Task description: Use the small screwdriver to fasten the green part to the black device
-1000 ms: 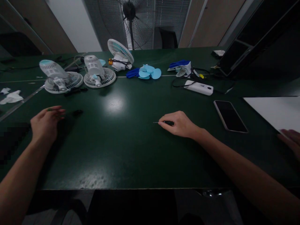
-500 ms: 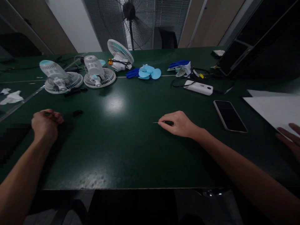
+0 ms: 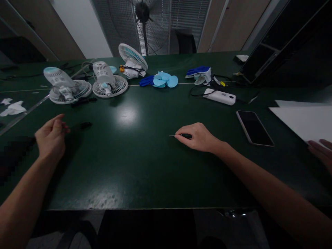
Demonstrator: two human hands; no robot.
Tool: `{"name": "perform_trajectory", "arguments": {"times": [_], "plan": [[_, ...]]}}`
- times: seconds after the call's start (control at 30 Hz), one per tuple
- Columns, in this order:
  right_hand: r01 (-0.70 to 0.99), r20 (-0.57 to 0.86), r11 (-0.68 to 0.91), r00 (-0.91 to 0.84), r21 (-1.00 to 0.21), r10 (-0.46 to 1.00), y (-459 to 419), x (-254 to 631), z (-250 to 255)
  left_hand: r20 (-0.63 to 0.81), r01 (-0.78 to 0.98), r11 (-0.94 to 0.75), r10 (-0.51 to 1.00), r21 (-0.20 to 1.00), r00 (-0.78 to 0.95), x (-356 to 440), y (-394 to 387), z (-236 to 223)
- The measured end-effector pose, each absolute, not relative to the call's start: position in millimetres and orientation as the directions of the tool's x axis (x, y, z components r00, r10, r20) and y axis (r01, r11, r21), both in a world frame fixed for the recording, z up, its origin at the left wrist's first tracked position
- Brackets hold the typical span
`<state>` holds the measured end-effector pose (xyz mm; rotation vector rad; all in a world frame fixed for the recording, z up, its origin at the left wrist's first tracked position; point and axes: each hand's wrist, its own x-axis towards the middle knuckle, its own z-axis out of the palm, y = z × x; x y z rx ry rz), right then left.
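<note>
My right hand (image 3: 198, 136) rests on the dark green table, fingers closed round the dark handle of a small screwdriver (image 3: 186, 136). Its thin metal shaft points left, just above the tabletop. On the left side of the table lies my left hand (image 3: 53, 133), half curled, thumb and forefinger apart, with nothing visible in it. Just right of its fingertips is a small black object (image 3: 85, 125), too dark to name. Beyond that hand, two white fan heads (image 3: 70, 90) lie grille-down, the second fan head (image 3: 110, 84) to the right of the first.
Along the back stand a tilted white fan (image 3: 132, 62), light-blue fan blades (image 3: 165, 80) by a blue glove (image 3: 146, 81), and more gloves (image 3: 201, 74). To the right are a white power bank (image 3: 220, 97), a phone (image 3: 254, 128) and paper (image 3: 306, 119) under another person's hand (image 3: 321, 150).
My left hand has loosened from a fist, its forefinger and thumb lifting apart. My right hand stays still with the screwdriver. The other person's hand on the paper has shifted slightly.
</note>
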<state>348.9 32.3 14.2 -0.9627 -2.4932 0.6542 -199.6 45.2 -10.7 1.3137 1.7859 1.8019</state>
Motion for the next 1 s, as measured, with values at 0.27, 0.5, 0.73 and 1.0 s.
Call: {"name": "perform_trajectory", "arguments": {"times": [0.27,0.5,0.73,1.0], "plan": [[0.515,0.192,0.664,-0.693,-0.542,0.694,32.4,349.6,13.8,0.424,0.454,-0.179,0.739,0.873,-0.523,-191.6,41.1,-6.6],[0.516,0.189,0.660,-0.692,-0.546,0.697,32.5,349.4,14.2,0.527,0.871,-0.150,0.839,0.468,-0.138,-163.5,27.3,6.7],[0.517,0.199,0.666,-0.690,-0.538,0.696,33.0,348.8,14.1,0.494,0.909,-0.241,0.869,0.340,0.045,-158.3,28.8,5.9],[0.525,0.187,0.661,-0.690,-0.536,0.700,32.3,348.4,16.0,0.489,0.927,-0.148,0.871,0.346,-0.044,-168.0,30.1,3.0]]}}
